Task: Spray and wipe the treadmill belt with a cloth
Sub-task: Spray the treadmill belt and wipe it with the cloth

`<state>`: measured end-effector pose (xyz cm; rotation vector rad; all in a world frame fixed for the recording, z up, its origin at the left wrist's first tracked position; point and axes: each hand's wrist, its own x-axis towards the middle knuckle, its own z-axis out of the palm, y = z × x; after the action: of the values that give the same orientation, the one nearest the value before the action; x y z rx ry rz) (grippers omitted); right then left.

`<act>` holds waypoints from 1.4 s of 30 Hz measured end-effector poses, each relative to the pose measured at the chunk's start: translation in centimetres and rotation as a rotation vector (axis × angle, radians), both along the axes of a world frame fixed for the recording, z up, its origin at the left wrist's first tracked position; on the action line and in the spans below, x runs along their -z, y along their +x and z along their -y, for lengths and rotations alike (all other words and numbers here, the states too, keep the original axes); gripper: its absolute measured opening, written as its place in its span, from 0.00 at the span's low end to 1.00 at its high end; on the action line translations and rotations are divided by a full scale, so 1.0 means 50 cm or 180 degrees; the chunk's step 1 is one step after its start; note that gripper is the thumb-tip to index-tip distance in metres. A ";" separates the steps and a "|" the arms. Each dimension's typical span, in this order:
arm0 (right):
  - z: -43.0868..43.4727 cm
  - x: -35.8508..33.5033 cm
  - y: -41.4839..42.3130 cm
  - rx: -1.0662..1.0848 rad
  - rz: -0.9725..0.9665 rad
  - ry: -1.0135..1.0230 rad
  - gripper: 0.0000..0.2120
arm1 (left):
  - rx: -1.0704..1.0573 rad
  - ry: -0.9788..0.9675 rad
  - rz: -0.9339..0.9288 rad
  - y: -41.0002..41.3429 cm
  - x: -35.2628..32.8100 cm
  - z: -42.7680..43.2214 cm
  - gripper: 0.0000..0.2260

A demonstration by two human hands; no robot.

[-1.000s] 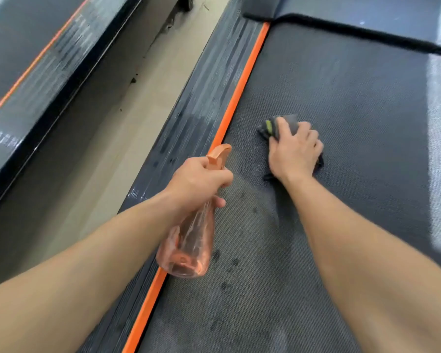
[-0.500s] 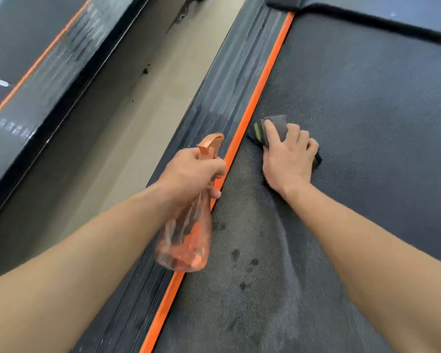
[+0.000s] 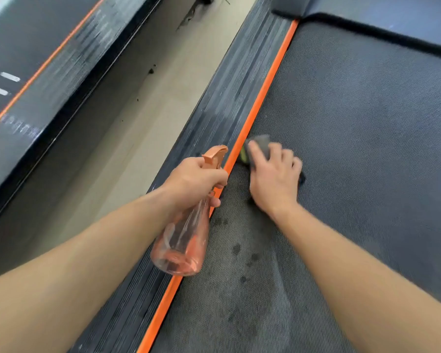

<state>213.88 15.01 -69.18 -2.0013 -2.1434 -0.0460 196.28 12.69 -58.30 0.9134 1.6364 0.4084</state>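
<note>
Lengthwise, the treadmill belt [image 3: 354,149] runs away from the person, dark wet spots on its near left part. The left hand [image 3: 196,179] grips the spray bottle [image 3: 181,248] above the orange strip [image 3: 265,98]; its fill is unclear. The right hand [image 3: 275,179], fingers flat, presses the cloth [image 3: 261,143] at the belt's left edge, just beside that strip

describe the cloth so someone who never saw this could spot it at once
Start at the dark treadmill belt and follow the orange strip along its left edge. Beside that strip the right hand presses on a small grey cloth. Its yellow-green edge sets it apart from the black belt.
</note>
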 end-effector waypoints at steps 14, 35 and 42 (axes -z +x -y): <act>0.212 -0.009 0.206 0.1092 -0.0041 -0.0324 0.26 | 0.0436 -0.0208 -0.0418 0.044 -0.003 0.044 0.04; 0.104 -0.004 -0.011 -0.0240 -0.0500 -0.0093 0.20 | -0.0134 0.0091 -0.0263 -0.007 -0.024 0.039 0.17; 0.185 0.018 0.062 -0.1585 -0.0141 -0.0130 0.26 | -0.0095 0.0132 -0.0253 -0.007 -0.036 0.031 0.10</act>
<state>216.98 5.76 -70.09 -1.4156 -2.5594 0.1181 195.91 11.15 -56.50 0.9475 1.7213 0.4327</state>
